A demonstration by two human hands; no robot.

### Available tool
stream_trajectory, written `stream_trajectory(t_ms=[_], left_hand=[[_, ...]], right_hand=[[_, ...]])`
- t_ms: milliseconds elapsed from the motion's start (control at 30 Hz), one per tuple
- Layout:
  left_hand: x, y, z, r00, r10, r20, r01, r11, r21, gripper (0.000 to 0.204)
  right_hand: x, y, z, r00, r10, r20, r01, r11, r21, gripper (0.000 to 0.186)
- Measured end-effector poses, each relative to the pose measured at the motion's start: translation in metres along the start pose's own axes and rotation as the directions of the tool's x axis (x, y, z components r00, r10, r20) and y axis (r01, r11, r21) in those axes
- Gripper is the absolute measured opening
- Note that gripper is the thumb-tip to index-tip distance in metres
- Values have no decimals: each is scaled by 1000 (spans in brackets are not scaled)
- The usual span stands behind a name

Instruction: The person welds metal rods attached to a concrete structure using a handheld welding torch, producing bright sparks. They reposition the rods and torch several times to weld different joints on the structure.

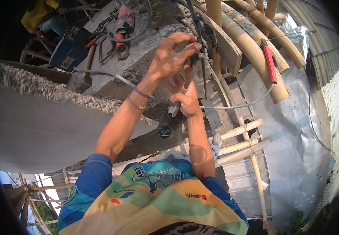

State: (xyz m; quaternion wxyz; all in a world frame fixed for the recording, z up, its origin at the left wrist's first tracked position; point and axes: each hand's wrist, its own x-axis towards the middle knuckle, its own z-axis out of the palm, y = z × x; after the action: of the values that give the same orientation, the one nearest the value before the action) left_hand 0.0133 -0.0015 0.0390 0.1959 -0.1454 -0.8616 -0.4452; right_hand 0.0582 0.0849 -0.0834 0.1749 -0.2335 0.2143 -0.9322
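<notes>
- Gripping a worn tool (188, 80) in the head view, the right hand (187, 101) has its fingers wrapped around the handle, with no gap showing. The tool stands tilted upward, just below the left hand (172, 55).
- The left hand's thumb and forefinger nearly meet beside an upright dark rod (204, 74); whether they pinch something thin there (a wire, perhaps) I cannot tell. Its other fingers are curled and partly hidden.
- With the two hands so close, a slip of the tool could knock the left knuckles; a loose grip or a sudden give at the rod would be the likely cause.
- A grey cable (236, 107) passes behind both forearms toward a red-handled clamp (269, 62) on a bamboo pole (255, 56). An arm catching the cable could drag the clamp off that rounded surface.
- On the rough concrete ledge (138, 55) lie a red-and-grey power tool (125, 23) and a hammer (89, 60); a tug on the cabling might shift either, and a fall could follow.
</notes>
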Motion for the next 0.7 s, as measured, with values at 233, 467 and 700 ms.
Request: stream_trajectory(t_ms=[233,467,700], left_hand=[[1,6,-4,1000,8,16,-9,999,47,23],[1,2,-2,1000,-6,18,7,998,-62,21],[1,1,-1,998,-61,20,63,990,-125,21]], right_hand=[[7,-9,-3,1000,-9,13,9,1000,7,102],[7,-11,0,994,32,-105,-43,993,-107,82],[8,-13,2,975,125,-186,-133,990,-35,75]])
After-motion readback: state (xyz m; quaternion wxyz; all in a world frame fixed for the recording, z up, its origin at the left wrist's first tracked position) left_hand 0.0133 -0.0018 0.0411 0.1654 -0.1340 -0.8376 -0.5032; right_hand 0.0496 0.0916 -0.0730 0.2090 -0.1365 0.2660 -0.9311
